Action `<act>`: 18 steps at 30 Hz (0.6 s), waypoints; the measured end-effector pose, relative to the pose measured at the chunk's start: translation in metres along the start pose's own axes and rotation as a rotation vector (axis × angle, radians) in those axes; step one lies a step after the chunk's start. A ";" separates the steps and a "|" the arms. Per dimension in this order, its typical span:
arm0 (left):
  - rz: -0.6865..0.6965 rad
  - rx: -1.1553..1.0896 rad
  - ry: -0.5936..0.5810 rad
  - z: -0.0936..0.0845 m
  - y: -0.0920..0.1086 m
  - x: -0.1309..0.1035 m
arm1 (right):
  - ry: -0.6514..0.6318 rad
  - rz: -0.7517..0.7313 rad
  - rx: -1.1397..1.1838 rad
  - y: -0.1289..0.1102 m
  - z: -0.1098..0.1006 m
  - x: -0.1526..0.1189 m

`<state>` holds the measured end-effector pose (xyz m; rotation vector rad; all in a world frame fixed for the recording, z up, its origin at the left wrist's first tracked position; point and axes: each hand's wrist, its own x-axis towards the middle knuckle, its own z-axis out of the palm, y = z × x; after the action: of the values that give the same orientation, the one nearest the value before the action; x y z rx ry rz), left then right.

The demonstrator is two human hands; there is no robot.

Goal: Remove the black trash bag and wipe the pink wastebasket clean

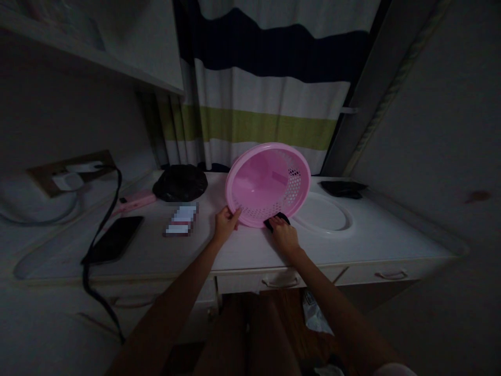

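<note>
A pink plastic basket (260, 180) with perforated sides is tipped on the white desk, its wide mouth facing me. My left hand (226, 224) pinches the basket's lower left rim, thumb on the inner side. At the lower right rim, my right hand (285, 236) is closed over a black cloth-like piece (278, 219) and holds it against the basket's edge. Part of this dark piece is hidden under the fingers. Just right of the basket, a white ring (349, 225) lies flat, partly covered by the basket.
On the left are a black plastic bag (180, 183), a lit phone (181, 219), a dark phone (117, 238) and a pink device (136, 201). A black cable (111, 201) hangs over the front edge. A flat black bag (342, 188) lies back right. Striped curtains (270, 94) hang behind.
</note>
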<state>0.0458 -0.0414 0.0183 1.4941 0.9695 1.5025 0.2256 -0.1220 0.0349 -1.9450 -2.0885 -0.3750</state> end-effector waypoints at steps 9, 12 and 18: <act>-0.127 0.132 -0.385 0.001 -0.008 0.004 | 0.001 -0.004 0.079 -0.018 0.007 0.001; -0.128 0.130 -0.345 -0.001 -0.006 0.005 | -0.007 -0.008 0.072 -0.025 0.006 0.001; -0.112 0.110 -0.109 -0.002 -0.001 0.005 | -0.014 -0.001 0.037 -0.026 0.002 0.001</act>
<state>0.0434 -0.0366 0.0197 1.5560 1.0667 1.2929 0.1993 -0.1225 0.0333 -1.9320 -2.0900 -0.3215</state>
